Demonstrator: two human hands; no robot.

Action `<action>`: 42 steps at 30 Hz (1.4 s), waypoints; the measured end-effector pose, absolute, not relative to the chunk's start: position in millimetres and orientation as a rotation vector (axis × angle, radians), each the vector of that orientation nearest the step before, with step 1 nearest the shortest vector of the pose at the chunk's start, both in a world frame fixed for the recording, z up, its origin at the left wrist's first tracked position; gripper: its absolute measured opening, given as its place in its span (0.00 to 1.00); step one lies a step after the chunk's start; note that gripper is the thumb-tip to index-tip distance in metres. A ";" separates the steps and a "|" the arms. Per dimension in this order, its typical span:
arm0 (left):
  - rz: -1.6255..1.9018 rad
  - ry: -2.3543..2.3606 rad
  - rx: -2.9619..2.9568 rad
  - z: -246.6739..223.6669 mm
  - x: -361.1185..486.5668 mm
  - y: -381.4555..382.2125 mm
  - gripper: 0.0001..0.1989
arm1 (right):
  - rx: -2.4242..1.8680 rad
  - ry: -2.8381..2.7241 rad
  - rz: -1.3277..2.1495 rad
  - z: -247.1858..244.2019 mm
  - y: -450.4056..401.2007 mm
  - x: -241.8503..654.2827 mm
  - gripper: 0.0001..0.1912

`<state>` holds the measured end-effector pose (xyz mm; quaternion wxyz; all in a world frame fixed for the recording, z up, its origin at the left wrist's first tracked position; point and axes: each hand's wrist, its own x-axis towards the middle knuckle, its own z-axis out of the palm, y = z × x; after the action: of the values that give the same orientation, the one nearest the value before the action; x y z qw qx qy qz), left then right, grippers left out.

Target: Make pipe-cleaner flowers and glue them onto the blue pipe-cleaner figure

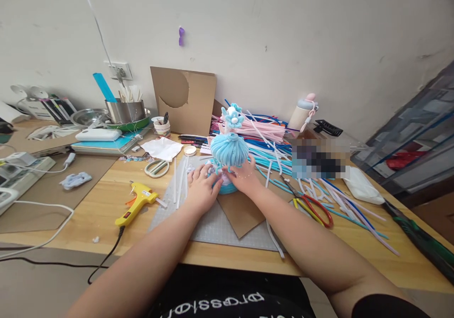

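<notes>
A light-blue craft of fuzzy pipe cleaners (230, 151) stands upright in front of me, with a ribbed dome, blue flowers on top and a round blue base. My left hand (203, 188) presses in at its lower left side, the fingertips curled against the pale part under the dome. From the right, my right hand (245, 178) closes round the same lower part, its thumb near the left fingers. What lies right under the fingertips is hidden. Beneath the craft are a brown cardboard piece (244, 214) and a grey cutting mat (209, 230).
A yellow glue gun (138, 204) lies left, its cord running off the table edge. Red-and-yellow-handled pliers (314, 209) lie right, among loose pipe cleaners (340, 199). Scissors (156, 168), a white cloth (162, 148) and a cardboard sheet with a round cutout (200, 100) are further back.
</notes>
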<state>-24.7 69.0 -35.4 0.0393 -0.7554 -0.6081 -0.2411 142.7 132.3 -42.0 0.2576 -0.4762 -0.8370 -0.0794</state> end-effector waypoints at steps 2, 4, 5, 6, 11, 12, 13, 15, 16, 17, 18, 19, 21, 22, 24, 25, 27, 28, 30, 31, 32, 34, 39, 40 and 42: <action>-0.736 -1.866 -2.316 -35.6 -25.6 69.7 0.16 | -1.287 -2.262 -0.226 -42.6 132.1 143.5 0.11; -0.736 -1.864 -2.315 -36.1 -26.1 70.1 0.16 | -1.288 -2.248 -0.237 -41.9 131.6 145.2 0.11; -0.735 -1.862 -2.313 -36.4 -26.2 70.1 0.16 | -1.289 -2.240 -0.242 -41.2 131.3 146.4 0.11; -0.735 -1.861 -2.311 -36.5 -26.2 69.9 0.16 | -1.288 -2.236 -0.246 -40.4 131.0 147.7 0.11; -0.726 -1.849 -2.306 -35.9 -25.6 68.0 0.16 | -1.260 -2.269 -0.252 -37.9 129.5 152.6 0.08; -0.724 -1.847 -2.305 -35.7 -25.5 67.7 0.16 | -1.261 -2.275 -0.249 -38.1 129.3 152.8 0.08; -0.722 -1.846 -2.304 -35.4 -25.5 67.5 0.16 | -1.264 -2.277 -0.247 -38.5 129.3 152.7 0.08; -0.718 -1.843 -2.303 -35.0 -25.3 67.2 0.16 | -1.272 -2.273 -0.245 -39.9 129.3 151.9 0.08; -0.717 -1.842 -2.303 -34.9 -25.3 67.2 0.16 | -1.276 -2.269 -0.246 -40.9 129.4 151.3 0.08; -0.716 -1.840 -2.304 -34.8 -25.2 67.2 0.16 | -1.280 -2.264 -0.245 -41.9 129.6 150.7 0.08; -0.715 -1.837 -2.305 -34.9 -25.1 67.3 0.16 | -1.285 -2.259 -0.244 -43.0 129.7 150.0 0.08; -0.715 -1.834 -2.307 -35.0 -25.0 67.3 0.16 | -1.290 -2.253 -0.241 -44.2 129.8 149.3 0.08; -0.716 -1.828 -2.311 -35.4 -24.9 67.5 0.16 | -1.300 -2.238 -0.234 -46.4 129.7 147.9 0.07; -0.717 -1.824 -2.313 -35.8 -24.8 67.7 0.17 | -1.304 -2.231 -0.230 -47.2 129.6 147.3 0.07; -0.718 -1.817 -2.318 -36.5 -24.9 68.0 0.17 | -1.306 -2.220 -0.221 -48.1 128.9 146.4 0.08; -0.719 -1.815 -2.320 -36.9 -25.0 68.2 0.17 | -1.303 -2.219 -0.218 -47.9 128.4 146.3 0.08; -0.721 -1.814 -2.321 -37.4 -25.3 68.5 0.17 | -1.284 -2.224 -0.213 -46.1 127.3 146.8 0.08; -0.723 -1.814 -2.321 -37.4 -25.5 68.6 0.17 | -1.272 -2.229 -0.212 -44.8 126.8 147.5 0.08; -0.729 -1.815 -2.321 -36.9 -25.9 68.4 0.17 | -1.247 -2.238 -0.209 -41.8 126.3 149.6 0.08; -0.733 -1.815 -2.322 -36.5 -26.0 68.2 0.16 | -1.237 -2.243 -0.206 -40.5 126.3 150.8 0.09; -0.738 -1.816 -2.323 -36.0 -26.0 68.0 0.16 | -1.227 -2.250 -0.203 -39.4 126.5 152.0 0.10; -0.754 -1.824 -2.319 -35.2 -25.9 67.8 0.16 | -1.207 -2.269 -0.191 -38.6 127.4 153.9 0.12; -0.837 -1.923 -2.216 -37.6 -28.5 70.9 0.15 | -1.176 -2.291 -0.149 -42.2 130.4 154.4 0.14; -0.854 -1.950 -2.191 -38.6 -29.7 72.0 0.14 | -1.177 -2.288 -0.139 -43.5 131.1 153.9 0.15; -0.880 -1.992 -2.154 -40.1 -31.8 74.0 0.13 | -1.183 -2.278 -0.121 -46.3 132.6 153.1 0.15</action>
<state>-31.8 74.0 -40.1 0.0391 -0.7027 -0.6498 -0.2872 153.1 132.6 -46.3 0.2819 -0.4416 -0.8506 -0.0450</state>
